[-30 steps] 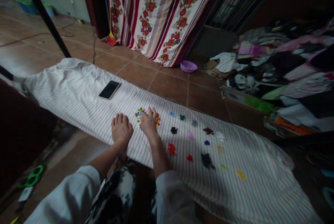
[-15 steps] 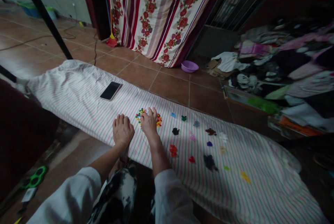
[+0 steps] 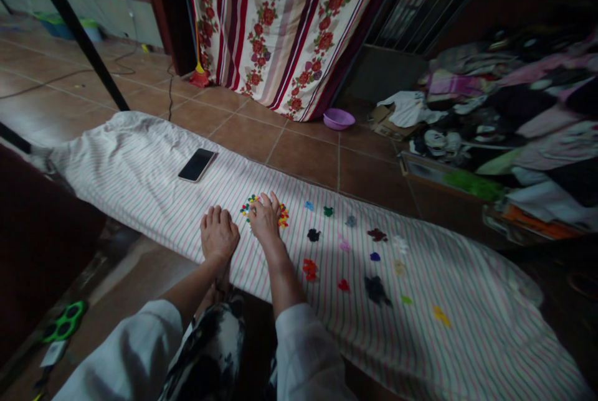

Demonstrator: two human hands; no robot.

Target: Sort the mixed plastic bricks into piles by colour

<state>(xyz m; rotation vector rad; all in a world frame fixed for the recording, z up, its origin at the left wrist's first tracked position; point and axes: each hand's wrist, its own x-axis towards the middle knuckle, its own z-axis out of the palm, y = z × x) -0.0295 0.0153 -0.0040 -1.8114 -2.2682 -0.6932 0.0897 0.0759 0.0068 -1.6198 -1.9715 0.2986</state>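
Note:
My left hand (image 3: 219,232) rests palm down on the striped cloth (image 3: 154,158), fingers stretched out, holding nothing. Just right of it, my right hand (image 3: 264,220) reaches over a mixed pile of tiny coloured pieces (image 3: 283,215) and hides its middle. Its thumb and forefinger come together at the pile's left part, while other fingers are raised. What they pinch, if anything, is too small to make out. To the right lie small single-colour groups, among them black pieces (image 3: 313,235), red-orange pieces (image 3: 309,269), dark grey pieces (image 3: 376,290) and yellow pieces (image 3: 441,316).
A phone (image 3: 197,165) lies on the cloth, left of the pile. Beyond the table's far edge, a purple basin (image 3: 339,119) stands on the tiled floor by a floral curtain (image 3: 280,27). Heaped clothes (image 3: 467,96) fill the right side. A black pole (image 3: 79,33) slants at left.
My right hand shifts very slightly to the left over the pile, its fingers moving a little. The left hand stays in place on the cloth.

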